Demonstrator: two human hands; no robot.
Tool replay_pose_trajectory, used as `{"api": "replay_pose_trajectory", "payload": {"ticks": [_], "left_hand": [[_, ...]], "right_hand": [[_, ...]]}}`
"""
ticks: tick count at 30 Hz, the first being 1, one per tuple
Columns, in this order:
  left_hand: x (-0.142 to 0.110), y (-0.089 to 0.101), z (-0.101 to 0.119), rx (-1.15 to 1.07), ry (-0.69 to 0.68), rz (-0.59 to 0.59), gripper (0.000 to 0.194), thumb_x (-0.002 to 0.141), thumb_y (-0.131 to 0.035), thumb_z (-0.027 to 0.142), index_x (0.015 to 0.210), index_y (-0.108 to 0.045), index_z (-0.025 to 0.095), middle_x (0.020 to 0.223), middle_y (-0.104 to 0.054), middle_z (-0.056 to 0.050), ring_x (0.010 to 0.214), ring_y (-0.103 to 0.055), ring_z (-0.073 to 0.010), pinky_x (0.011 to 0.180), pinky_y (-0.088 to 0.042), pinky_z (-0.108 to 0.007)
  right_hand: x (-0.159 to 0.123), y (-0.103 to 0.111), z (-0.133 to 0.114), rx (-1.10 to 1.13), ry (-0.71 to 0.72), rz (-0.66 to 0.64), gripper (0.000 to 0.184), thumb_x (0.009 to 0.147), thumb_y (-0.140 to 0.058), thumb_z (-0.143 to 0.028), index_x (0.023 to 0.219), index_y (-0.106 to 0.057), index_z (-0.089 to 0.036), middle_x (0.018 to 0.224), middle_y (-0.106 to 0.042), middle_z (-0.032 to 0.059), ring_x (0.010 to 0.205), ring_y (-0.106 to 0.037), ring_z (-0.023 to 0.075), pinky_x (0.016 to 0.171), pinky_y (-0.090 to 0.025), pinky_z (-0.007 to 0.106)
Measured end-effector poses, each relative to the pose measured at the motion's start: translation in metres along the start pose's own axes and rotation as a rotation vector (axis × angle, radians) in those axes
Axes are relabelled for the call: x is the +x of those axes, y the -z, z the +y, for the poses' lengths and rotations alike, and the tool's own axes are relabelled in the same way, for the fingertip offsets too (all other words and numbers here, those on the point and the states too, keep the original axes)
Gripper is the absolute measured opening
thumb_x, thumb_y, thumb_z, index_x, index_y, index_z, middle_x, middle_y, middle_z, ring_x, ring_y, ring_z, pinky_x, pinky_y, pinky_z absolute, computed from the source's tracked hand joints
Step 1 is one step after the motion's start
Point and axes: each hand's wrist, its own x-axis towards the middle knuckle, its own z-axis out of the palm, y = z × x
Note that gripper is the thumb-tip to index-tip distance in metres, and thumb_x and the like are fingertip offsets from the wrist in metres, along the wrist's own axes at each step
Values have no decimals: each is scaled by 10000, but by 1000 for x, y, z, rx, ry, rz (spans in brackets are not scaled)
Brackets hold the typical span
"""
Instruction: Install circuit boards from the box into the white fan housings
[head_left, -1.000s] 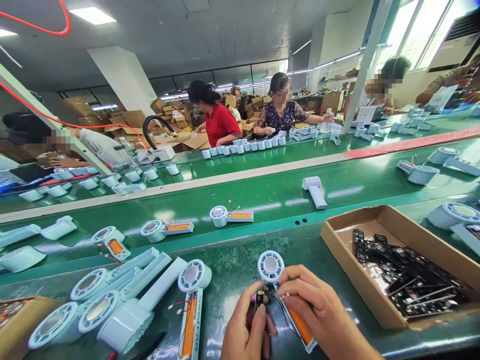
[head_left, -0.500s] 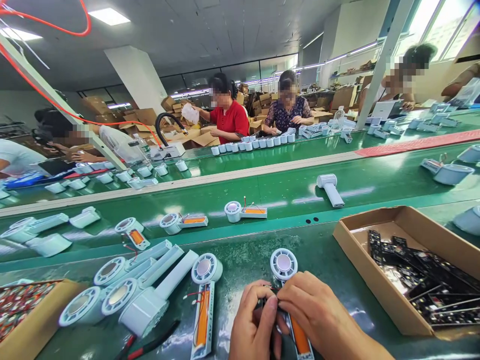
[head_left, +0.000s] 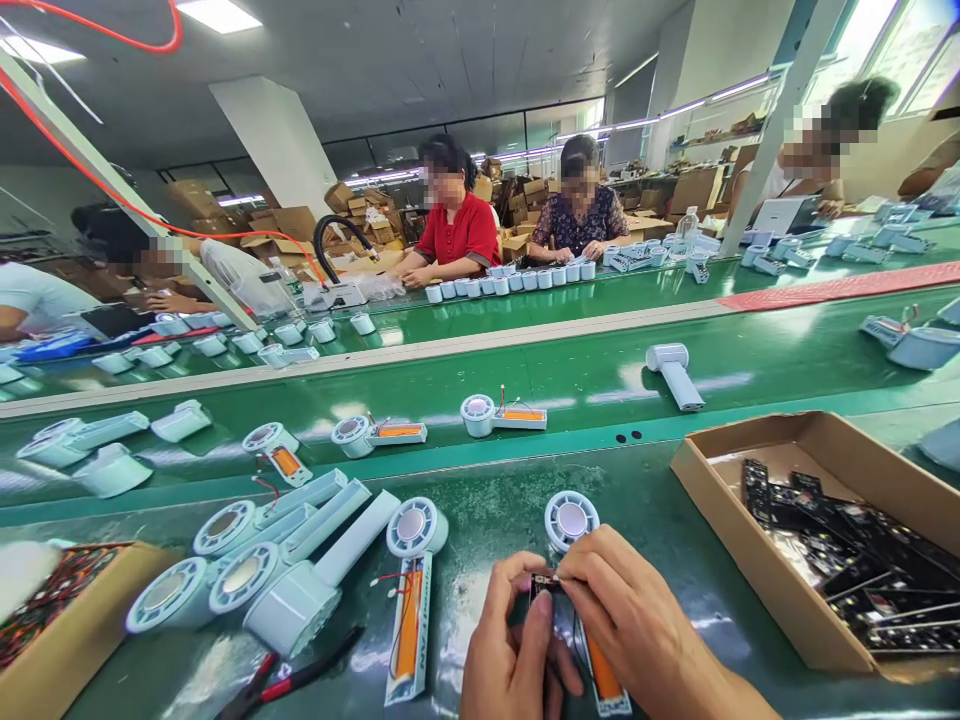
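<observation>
Between the thumb and fingers of my left hand [head_left: 517, 645] is a small black circuit board [head_left: 541, 583]. My right hand [head_left: 637, 610] pinches at the board's right end, on what looks like a small white wire plug [head_left: 561, 578]. Beneath both hands lies a light blue handheld fan [head_left: 571, 520], its round head pointing away from me. The fan's open handle shows an orange battery [head_left: 604, 675] and dark wires, partly covered by my fingers. Left of my hands rests another open fan [head_left: 409, 600] with an orange battery and loose red wires.
A cardboard box [head_left: 772, 605] of black circuit boards stands at right. Several fans [head_left: 247, 580] are grouped at left, near red-and-black pliers [head_left: 285, 680] and a box of wired parts [head_left: 82, 620]. More fans sit on the green conveyor [head_left: 585, 375]; co-workers sit beyond it.
My hands stay together at the circuit board, whose top shows again after being covered. The view has swung left, bringing the pliers into sight. A co-worker in red has lowered a raised arm.
</observation>
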Motion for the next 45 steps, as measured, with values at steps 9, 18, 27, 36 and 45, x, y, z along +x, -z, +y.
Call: {"api": "replay_pose_trajectory", "payload": {"ticks": [9, 18, 27, 36, 45], "left_hand": [[2, 8, 9, 79, 22, -114, 472, 922, -475, 681, 994, -533, 218, 448, -559, 63, 303, -330, -41, 310, -165, -113], [-1, 2, 4, 67, -33, 20, 454, 924, -562, 586, 1202, -534, 228, 485, -552, 76, 355, -393, -68, 330, -199, -131], [-1, 6, -9, 279, -169, 89, 469, 957, -522, 511, 1280, -635, 192, 559, -627, 18, 451, -562, -141, 416, -413, -204], [0, 3, -21, 520, -447, 199, 385, 974, -484, 280, 1321, -642, 234, 1218, -731, -117, 1144, -683, -277, 933, -580, -393], [-1, 2, -19, 432, -399, 103, 446, 940, -487, 229, 1362, -628, 195, 1245, -733, -121, 1039, -724, -229, 935, -562, -325]], "right_hand": [[-7, 1, 4, 30, 83, -18, 240, 1056, -402, -145, 1025, -636, -187, 875, -636, 60, 755, -539, 187, 667, -453, 306], [-4, -2, 0, 135, -156, 13, 165, 969, -572, -97, 870, -617, -220, 850, -635, 4, 779, -601, 147, 678, -470, 250], [1, -6, -2, -40, 36, 27, 198, 996, -461, -52, 939, -599, -182, 817, -617, 35, 726, -489, 186, 687, -360, 329], [-1, -8, -2, -52, 45, 15, 187, 1007, -453, -65, 964, -598, -175, 812, -619, 46, 725, -497, 192, 692, -379, 331], [-5, -8, -2, 46, -113, 69, 190, 1004, -502, -137, 897, -640, -212, 825, -650, 29, 757, -615, 165, 687, -508, 263]]}}
